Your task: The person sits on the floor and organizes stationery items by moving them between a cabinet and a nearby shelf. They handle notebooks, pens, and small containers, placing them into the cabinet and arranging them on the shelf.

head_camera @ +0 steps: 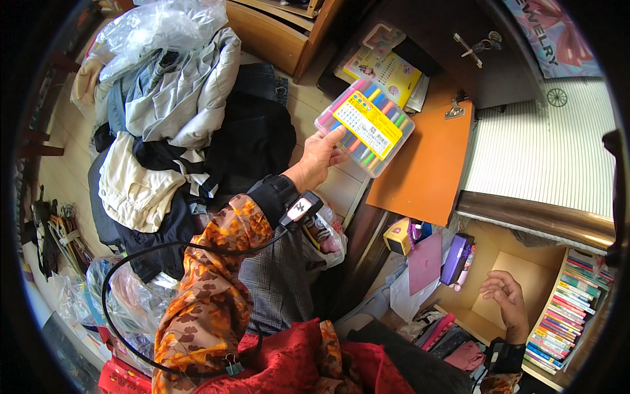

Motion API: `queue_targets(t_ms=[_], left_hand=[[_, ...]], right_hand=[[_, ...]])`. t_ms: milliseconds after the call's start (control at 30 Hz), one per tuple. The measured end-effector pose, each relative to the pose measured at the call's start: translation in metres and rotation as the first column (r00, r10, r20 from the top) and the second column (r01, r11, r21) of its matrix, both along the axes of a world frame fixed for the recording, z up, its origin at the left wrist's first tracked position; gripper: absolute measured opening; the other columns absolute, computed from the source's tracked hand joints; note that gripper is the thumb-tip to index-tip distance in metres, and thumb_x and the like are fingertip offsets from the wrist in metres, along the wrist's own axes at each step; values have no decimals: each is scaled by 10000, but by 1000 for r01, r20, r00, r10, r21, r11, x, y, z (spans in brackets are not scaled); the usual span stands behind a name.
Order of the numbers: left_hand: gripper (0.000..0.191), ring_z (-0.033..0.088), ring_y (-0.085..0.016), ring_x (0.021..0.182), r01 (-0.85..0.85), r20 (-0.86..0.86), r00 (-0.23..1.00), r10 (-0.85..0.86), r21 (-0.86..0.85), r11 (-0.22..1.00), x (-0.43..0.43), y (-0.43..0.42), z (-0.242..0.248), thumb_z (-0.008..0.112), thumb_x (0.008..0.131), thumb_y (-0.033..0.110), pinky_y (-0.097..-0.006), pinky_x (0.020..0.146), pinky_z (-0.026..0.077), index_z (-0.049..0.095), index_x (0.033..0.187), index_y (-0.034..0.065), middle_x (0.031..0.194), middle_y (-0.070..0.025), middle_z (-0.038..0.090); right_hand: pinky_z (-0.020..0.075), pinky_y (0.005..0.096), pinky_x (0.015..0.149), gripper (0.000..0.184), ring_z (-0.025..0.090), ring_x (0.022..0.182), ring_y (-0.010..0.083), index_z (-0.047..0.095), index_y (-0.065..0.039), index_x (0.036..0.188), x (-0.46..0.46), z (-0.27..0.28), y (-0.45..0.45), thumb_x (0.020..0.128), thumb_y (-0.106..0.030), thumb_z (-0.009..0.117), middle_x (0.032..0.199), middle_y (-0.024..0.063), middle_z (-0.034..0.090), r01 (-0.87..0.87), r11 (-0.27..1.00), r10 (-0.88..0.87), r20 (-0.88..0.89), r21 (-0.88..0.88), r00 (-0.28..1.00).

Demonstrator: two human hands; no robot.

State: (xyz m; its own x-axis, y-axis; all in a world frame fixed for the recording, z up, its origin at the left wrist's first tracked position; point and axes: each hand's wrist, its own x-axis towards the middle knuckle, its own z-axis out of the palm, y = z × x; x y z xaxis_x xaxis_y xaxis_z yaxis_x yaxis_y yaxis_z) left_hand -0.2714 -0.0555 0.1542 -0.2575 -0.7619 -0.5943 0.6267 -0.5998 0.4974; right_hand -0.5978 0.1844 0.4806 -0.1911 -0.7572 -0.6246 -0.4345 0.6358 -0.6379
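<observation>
My left hand (319, 153) grips a clear plastic case of coloured markers (366, 127) by its lower left edge, thumb on top. A yellow label with printing covers the middle of the case. The case is above an open orange cabinet door (428, 162). Beyond it, inside the dark cabinet, lie a yellow printed package (389, 71) and a clear box (384, 38). My right hand (506, 298) is over a light wooden shelf box (509, 268), its fingers loosely bent and holding nothing. A row of books (566, 312) stands to its right.
Heaped clothes (182, 93) and plastic bags (162, 22) cover the floor at left. A purple case (456, 258), a pink folder (425, 263) and a yellow box (399, 236) sit between the door and shelf box. A black cable (110, 276) loops beside my left sleeve.
</observation>
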Motion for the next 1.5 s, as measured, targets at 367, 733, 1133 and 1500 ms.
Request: queue_targets(t_ms=[367, 733, 1133, 1500], left_hand=[[247, 545, -93, 621, -18, -128, 992, 2, -117, 993, -86, -92, -14, 635, 906, 271, -298, 684, 555, 563, 1055, 87, 886, -10, 629], [374, 678, -231, 819, 89, -74, 991, -109, -233, 968, -116, -110, -38, 563, 952, 279, -333, 771, 585, 499, 1110, -53, 1001, -159, 646], [302, 638, -184, 798, -24, -218, 976, -5, -127, 992, -119, -112, -49, 586, 935, 314, -368, 811, 565, 529, 1050, 41, 910, -63, 616], [233, 605, -166, 726, 31, 20, 999, -27, -179, 983, -71, -102, -51, 587, 937, 247, -328, 722, 531, 526, 1048, 51, 816, -47, 604]], right_hand=[[501, 313, 823, 378, 615, 955, 200, 512, -8, 1223, -31, -23, 27, 894, -170, 601, 1027, 113, 615, 114, 992, -115, 29, 53, 993], [510, 327, 807, 409, 634, 934, 223, 524, -15, 1223, -56, -55, 80, 899, -244, 624, 1021, 114, 625, 315, 948, -318, 58, 52, 946], [503, 329, 794, 475, 625, 935, 216, 526, -20, 1223, -60, -66, 83, 881, -325, 649, 1016, 112, 631, 342, 937, -346, 73, 66, 935], [486, 306, 822, 450, 605, 941, 178, 503, -24, 1243, -65, -73, 89, 908, -308, 605, 1034, 101, 620, 323, 944, -329, 88, 72, 940]])
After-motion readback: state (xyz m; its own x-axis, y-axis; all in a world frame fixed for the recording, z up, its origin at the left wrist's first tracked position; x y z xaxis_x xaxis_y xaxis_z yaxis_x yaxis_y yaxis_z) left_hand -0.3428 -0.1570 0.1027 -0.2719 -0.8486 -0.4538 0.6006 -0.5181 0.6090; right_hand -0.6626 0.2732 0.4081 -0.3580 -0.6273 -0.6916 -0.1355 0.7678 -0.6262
